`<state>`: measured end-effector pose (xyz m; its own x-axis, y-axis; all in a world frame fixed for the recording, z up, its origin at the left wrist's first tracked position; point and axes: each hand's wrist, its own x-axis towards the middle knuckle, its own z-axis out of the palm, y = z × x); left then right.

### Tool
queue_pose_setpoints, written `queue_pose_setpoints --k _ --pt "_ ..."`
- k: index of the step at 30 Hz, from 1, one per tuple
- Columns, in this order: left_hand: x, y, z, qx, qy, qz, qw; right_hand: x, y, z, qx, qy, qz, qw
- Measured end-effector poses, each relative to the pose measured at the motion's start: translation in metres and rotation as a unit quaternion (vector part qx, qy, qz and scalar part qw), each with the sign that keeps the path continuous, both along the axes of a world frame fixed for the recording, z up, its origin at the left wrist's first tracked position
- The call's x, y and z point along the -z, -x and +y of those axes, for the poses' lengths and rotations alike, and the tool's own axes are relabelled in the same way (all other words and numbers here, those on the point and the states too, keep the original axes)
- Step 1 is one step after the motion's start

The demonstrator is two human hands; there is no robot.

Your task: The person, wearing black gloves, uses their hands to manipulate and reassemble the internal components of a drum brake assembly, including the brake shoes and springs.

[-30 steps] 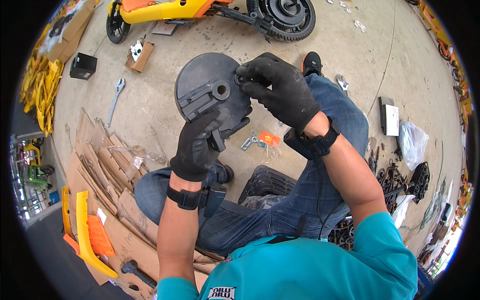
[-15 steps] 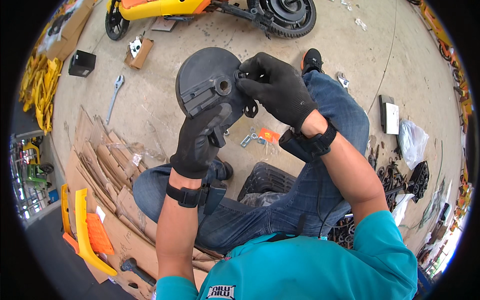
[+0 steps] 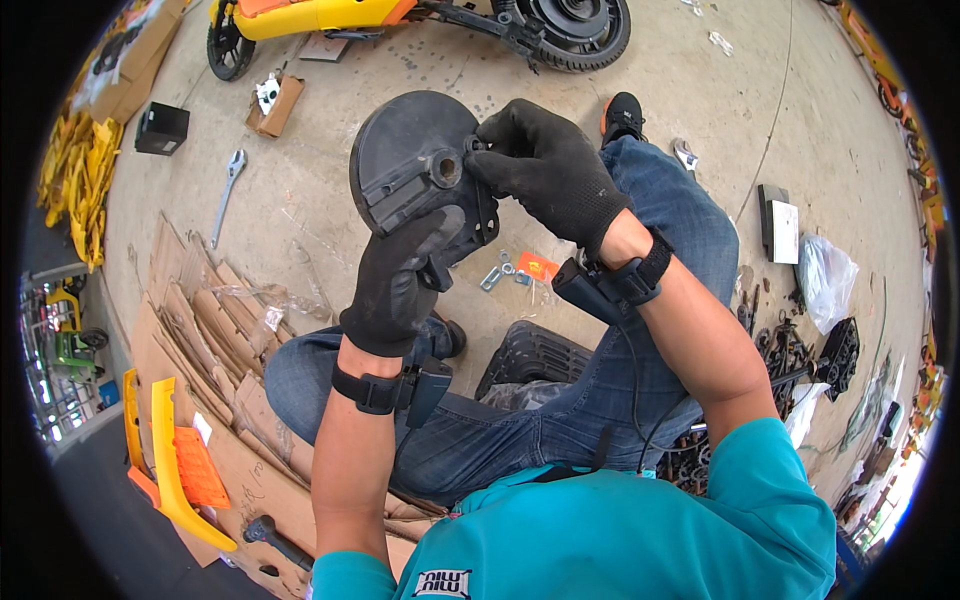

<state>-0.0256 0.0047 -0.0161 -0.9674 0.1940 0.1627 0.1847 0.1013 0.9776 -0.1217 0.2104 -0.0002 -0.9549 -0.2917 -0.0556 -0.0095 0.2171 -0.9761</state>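
The black round cover is held up between both hands — left hand gripping its lower edge, right hand apparently pinching its right rim.

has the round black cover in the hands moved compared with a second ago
Yes. The round black cover has shifted slightly toward the yellow scooter at the top of the view, and it has turned a little between the left hand and right hand.

Round black plastic wheel cover disc with central hub hole and ribbed bracket moulding, held up tilted above the knees, flat face toward camera, gripped at lower edge and at right rim.
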Motion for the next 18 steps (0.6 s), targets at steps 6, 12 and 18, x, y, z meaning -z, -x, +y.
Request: queue_pose_setpoints --k 6,12,18 --pt "0.0033 -0.0008 -0.0054 -0.002 0.127 0.119 0.985 -0.0008 -0.0015 0.0 -0.002 0.017 -0.029 0.999" --pt "0.0022 -0.0007 -0.0029 -0.007 0.124 0.084 0.989 -0.004 -0.0044 -0.0011 0.001 0.024 -0.014 1.0" --pt "0.0005 0.0015 -0.0084 0.01 0.068 0.029 0.997 -0.0089 -0.0063 0.0023 -0.019 -0.011 0.019 1.0"
